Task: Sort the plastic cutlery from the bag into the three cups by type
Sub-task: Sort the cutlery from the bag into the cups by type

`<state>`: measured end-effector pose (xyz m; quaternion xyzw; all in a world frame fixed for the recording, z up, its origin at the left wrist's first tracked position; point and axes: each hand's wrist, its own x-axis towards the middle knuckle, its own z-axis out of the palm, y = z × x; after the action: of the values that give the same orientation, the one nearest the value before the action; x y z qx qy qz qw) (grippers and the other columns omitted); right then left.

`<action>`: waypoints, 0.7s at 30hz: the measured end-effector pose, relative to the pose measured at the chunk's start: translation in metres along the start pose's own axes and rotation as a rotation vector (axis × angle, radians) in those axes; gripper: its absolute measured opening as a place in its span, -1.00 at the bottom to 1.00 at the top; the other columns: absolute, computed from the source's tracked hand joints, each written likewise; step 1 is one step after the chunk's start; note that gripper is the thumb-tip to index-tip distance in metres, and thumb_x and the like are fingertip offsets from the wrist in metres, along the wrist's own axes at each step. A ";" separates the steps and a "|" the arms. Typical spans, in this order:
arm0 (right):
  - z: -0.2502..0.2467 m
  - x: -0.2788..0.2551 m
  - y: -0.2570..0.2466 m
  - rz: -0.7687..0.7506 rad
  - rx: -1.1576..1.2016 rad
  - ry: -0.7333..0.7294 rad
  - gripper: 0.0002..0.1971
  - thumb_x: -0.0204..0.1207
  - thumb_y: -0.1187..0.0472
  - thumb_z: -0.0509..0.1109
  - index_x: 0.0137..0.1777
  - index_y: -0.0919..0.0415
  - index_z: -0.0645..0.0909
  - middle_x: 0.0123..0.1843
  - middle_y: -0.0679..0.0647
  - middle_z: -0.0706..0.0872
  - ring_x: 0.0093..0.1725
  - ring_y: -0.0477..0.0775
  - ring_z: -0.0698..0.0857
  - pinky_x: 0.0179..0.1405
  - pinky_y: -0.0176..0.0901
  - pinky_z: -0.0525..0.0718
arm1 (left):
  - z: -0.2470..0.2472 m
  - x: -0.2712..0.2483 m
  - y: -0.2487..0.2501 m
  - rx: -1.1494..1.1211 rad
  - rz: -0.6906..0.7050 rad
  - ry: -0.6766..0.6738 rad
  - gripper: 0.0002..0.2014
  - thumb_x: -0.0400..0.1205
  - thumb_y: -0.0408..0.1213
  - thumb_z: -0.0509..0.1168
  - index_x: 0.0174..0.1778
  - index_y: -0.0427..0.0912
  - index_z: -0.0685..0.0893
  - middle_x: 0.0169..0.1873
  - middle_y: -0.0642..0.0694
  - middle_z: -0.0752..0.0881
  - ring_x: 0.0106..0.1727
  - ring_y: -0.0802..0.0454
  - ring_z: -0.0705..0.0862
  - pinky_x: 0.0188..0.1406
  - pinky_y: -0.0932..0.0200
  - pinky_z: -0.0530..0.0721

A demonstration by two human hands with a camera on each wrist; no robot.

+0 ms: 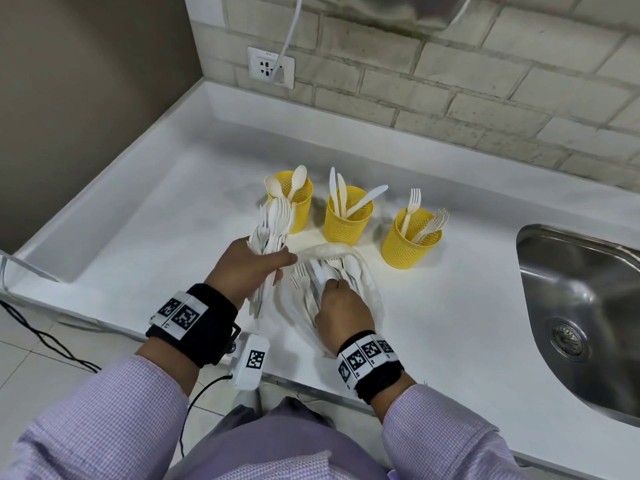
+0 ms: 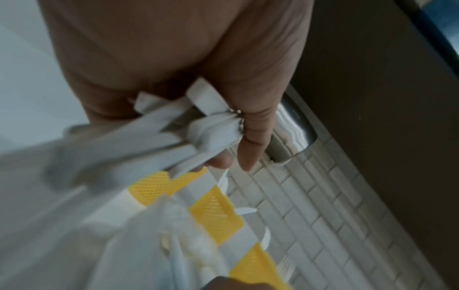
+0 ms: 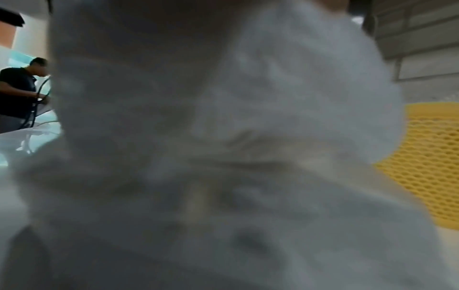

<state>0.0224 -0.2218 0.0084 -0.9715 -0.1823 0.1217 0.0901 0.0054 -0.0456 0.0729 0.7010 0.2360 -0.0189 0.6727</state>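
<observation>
No readable brand is being shown — only square black-and-white coded tags on the wrist bands (image 1: 183,315). A mixed bundle of white cutlery (image 1: 273,223) is being clasped by the left hand (image 1: 242,268). Pieces in the clear bag (image 1: 363,271) on the counter (image 1: 467,306) are being pinched by the right hand (image 1: 341,306) — just before three yellow mesh cups (image 1: 348,216), each already holding spoons, knives or forks.

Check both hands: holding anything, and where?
Left hand grips a mixed cutlery bundle around its handles. Right hand reaches into the bag; its grip cannot be told.
</observation>
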 end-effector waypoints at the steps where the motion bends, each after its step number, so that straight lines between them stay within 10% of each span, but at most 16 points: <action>1: -0.002 0.000 0.004 0.005 0.055 0.023 -0.72 0.53 0.42 0.27 0.22 0.42 0.56 0.18 0.34 0.68 0.11 0.37 0.75 -0.02 0.07 0.68 | 0.003 -0.002 0.003 -0.029 0.002 -0.006 -0.87 0.50 -0.34 0.60 -0.25 -0.24 0.76 -0.46 -0.19 0.66 -0.41 -0.08 0.64 -0.25 0.10 0.61; 7: -0.013 -0.004 0.025 0.037 0.340 0.041 -0.74 0.48 0.32 0.35 0.15 0.38 0.60 0.13 0.27 0.70 0.11 0.32 0.69 -0.13 -0.15 0.46 | 0.018 -0.006 0.005 -0.096 0.008 -0.033 -0.88 0.54 -0.39 0.57 -0.18 -0.23 0.75 -0.45 -0.08 0.64 -0.44 0.02 0.64 -0.39 0.22 0.63; 12: -0.026 -0.009 0.040 -0.022 0.608 0.047 -0.84 0.45 0.29 0.44 -0.24 0.04 0.53 -0.32 -0.10 0.63 -0.31 -0.03 0.59 -0.41 -0.45 0.42 | 0.030 -0.008 -0.002 -0.115 -0.032 -0.018 -0.85 0.55 -0.39 0.55 -0.24 -0.23 0.70 -0.51 -0.11 0.61 -0.46 -0.03 0.60 -0.47 0.25 0.57; 21: -0.051 0.005 0.048 -0.027 0.924 0.108 -0.73 0.45 0.13 0.30 -0.03 0.36 0.63 -0.18 0.19 0.73 -0.22 0.09 0.63 -0.20 -0.01 0.57 | 0.063 -0.010 -0.014 -0.333 -0.138 -0.051 -0.66 0.49 -0.15 0.65 0.02 -0.31 0.80 -0.21 -0.27 0.72 -0.22 -0.15 0.70 -0.27 0.10 0.65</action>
<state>0.0567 -0.2703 0.0456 -0.8321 -0.1169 0.1380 0.5244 0.0102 -0.1093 0.0575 0.5614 0.2662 -0.0435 0.7824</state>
